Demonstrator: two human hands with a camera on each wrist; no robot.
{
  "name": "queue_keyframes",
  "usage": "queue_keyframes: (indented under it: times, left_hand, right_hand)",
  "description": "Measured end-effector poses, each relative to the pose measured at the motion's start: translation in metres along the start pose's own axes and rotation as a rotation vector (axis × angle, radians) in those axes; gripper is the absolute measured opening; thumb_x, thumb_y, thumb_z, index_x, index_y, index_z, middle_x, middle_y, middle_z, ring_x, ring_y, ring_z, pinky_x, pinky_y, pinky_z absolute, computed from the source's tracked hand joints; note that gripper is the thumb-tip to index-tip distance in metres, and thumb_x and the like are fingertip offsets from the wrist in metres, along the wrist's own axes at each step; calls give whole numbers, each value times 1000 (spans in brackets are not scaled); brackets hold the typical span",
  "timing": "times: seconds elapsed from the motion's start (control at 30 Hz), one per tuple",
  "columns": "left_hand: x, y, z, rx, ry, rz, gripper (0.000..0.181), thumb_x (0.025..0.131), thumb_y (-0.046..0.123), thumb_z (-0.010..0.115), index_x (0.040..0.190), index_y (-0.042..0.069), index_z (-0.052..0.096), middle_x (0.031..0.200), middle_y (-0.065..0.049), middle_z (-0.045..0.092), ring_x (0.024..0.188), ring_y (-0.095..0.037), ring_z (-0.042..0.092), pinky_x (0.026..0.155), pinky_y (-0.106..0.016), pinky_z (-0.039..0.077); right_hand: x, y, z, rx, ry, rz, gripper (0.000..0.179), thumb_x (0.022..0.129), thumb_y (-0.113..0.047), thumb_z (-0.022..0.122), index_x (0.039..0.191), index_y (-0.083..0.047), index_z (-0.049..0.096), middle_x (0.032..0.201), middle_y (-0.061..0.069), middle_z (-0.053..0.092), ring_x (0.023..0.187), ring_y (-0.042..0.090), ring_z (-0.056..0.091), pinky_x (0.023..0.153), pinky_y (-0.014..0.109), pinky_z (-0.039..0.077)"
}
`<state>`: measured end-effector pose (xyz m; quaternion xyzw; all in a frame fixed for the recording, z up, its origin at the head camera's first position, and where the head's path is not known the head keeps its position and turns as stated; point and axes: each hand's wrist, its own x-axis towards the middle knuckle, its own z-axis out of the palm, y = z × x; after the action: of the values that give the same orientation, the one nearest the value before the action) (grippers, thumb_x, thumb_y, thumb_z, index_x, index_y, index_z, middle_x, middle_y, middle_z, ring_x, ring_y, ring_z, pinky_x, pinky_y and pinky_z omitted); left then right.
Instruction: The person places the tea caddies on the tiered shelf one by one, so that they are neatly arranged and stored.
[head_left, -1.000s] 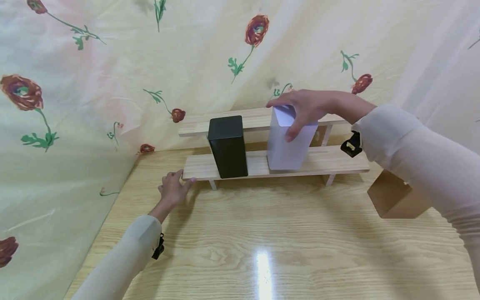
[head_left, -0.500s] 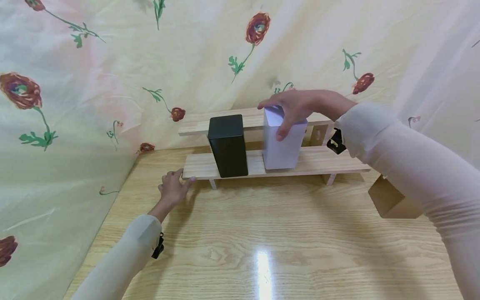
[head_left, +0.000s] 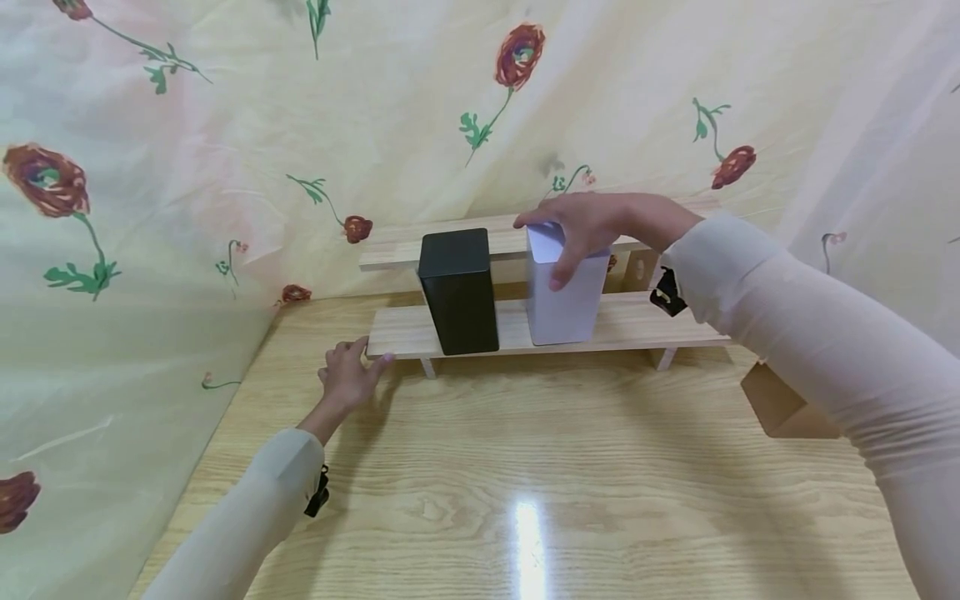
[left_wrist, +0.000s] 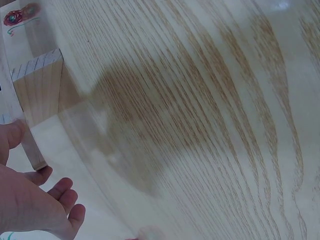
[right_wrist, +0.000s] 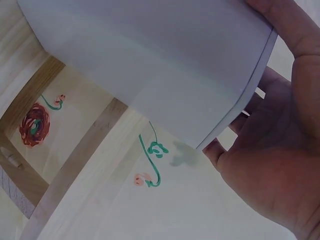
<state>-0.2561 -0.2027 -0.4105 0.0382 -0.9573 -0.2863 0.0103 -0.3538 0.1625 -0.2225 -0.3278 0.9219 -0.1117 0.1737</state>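
Observation:
A tall white box (head_left: 566, 296) with a rounded-edge lid stands upright on the lower board of a two-tier wooden shelf (head_left: 637, 327). My right hand (head_left: 588, 221) grips it from above, thumb on the front side and fingers over the far top edge. In the right wrist view the palm and fingers (right_wrist: 277, 100) wrap the lid end of the box (right_wrist: 150, 55). To its left, a black box (head_left: 459, 292) of similar height sits on the same board. At the lower board's left end, my left hand (head_left: 348, 375) pinches the corner between thumb and fingers.
An open brown cardboard box (head_left: 787, 404) lies on the wood-grain table (head_left: 450, 467) at the right, partly hidden behind the right sleeve. Close behind the shelf hangs a flowered cloth (head_left: 412, 108), which also covers the left side.
The right hand has slid the white box leftward, closer to the black box, then a little toward the lower board's front edge. The left hand stays at the board's corner.

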Motion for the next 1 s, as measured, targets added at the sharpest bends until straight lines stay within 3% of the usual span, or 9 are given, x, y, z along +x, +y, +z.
queue_keyframes:
  times: [1.0]
  left_hand:
    - [-3, 0, -1, 22, -24, 4, 69, 98, 42, 52, 146, -3, 32, 141, -30, 35, 128, -47, 28, 98, -63, 20]
  right_hand:
    - [-1, -6, 2, -1, -60, 25, 100, 75, -37, 82, 153, -20, 23, 131, 16, 41, 111, 34, 47, 81, 41, 51]
